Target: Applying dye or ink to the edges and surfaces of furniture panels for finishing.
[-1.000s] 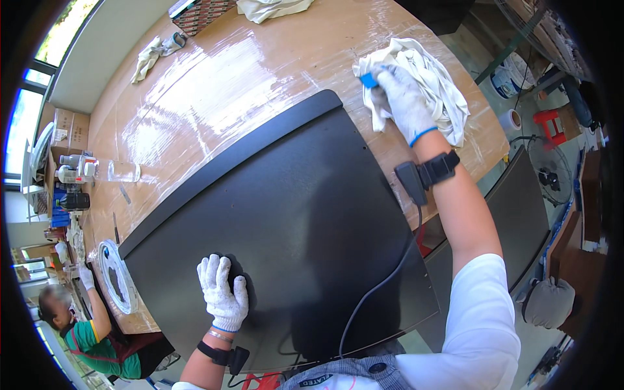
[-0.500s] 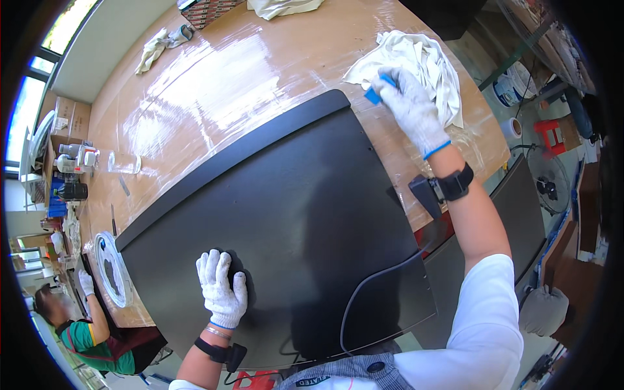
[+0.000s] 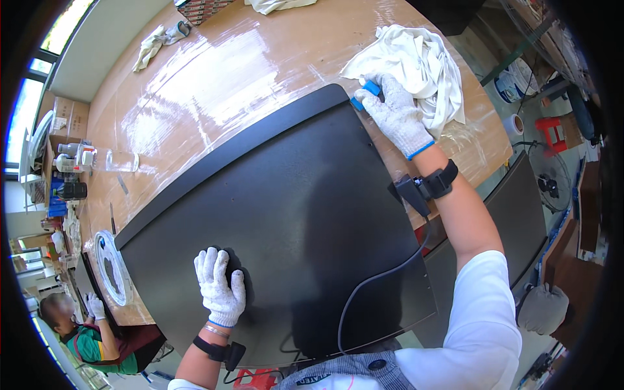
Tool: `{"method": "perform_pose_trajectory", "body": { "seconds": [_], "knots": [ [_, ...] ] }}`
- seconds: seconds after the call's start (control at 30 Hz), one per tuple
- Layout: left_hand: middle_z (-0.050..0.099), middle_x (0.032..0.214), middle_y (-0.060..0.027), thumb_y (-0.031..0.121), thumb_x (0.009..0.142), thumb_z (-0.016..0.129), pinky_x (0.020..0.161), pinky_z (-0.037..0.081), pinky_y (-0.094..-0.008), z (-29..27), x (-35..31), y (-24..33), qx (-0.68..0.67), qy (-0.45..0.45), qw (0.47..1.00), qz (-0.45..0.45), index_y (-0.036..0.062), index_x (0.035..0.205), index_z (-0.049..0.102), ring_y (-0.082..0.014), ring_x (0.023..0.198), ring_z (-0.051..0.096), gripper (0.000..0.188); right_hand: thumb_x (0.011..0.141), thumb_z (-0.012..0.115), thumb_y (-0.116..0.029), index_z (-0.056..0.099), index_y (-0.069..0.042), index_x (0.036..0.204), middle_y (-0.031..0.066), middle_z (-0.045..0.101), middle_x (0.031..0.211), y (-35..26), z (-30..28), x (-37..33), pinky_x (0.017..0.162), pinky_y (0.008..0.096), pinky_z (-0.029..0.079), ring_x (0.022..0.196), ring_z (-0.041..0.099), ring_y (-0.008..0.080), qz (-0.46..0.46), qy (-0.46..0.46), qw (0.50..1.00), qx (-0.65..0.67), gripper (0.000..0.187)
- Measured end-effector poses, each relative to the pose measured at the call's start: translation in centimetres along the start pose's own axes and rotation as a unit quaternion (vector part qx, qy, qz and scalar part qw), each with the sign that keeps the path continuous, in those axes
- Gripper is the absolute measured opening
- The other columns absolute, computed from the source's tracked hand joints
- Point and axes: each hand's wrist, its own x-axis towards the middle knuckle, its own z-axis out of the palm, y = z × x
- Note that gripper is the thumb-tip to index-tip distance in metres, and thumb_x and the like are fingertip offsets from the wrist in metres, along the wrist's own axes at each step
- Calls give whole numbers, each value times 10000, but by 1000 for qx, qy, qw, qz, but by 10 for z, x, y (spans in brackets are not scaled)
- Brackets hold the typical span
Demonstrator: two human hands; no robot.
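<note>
My right hand (image 3: pixel 395 116)'s pinching a small blue block (image 3: pixel 371 88), I think foam, by the flat black panel (image 3: pixel 266 214)'s far-right corner; my left hand (image 3: pixel 221 289) lies flat on the panel. Tan tabletop (image 3: pixel 305 45) stretches past the far edge, crumpled white cloth (image 3: pixel 419 62) crowding my right.

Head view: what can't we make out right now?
All in the head view:
- Blue piece: full shape, partly covered by the right hand.
- Black panel: the patch behind the left hand, covered by it.
- Patterned box: far part, cut off by the top edge.
- Co-worker's hands: too small to tell what they touch.
</note>
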Motion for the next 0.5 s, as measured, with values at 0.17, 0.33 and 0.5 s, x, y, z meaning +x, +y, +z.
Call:
{"method": "perform_pose_trajectory", "body": {
  "seconds": [0.17,0.33,0.5],
  "knots": [
    [477,1362,-211,168,827,623,1123,237,-552,1,-1,-1,-2,-3,1000,-4,45,1288,532,-433,1313,384,485,838,690,-283,603,13,1128,171,651,941,0,1,-1,785,364,512,828,629,261,-5,-12,1000,-27,423],
    [480,1359,-210,173,835,618,1123,237,-552,2,-2,0,2,0,1000,-5,47,1283,535,-427,1313,387,473,844,675,-313,606,5,1123,183,650,969,-3,-2,1,797,375,510,858,633,282,34,-47,998,-29,429],
    [478,1358,-210,183,842,610,1122,240,-552,4,-1,-1,0,4,1000,3,45,1285,532,-432,1308,388,470,848,665,-317,609,2,1122,189,651,982,2,-3,2,804,371,510,875,635,288,-7,-14,1000,-18,424]
  ]
}}
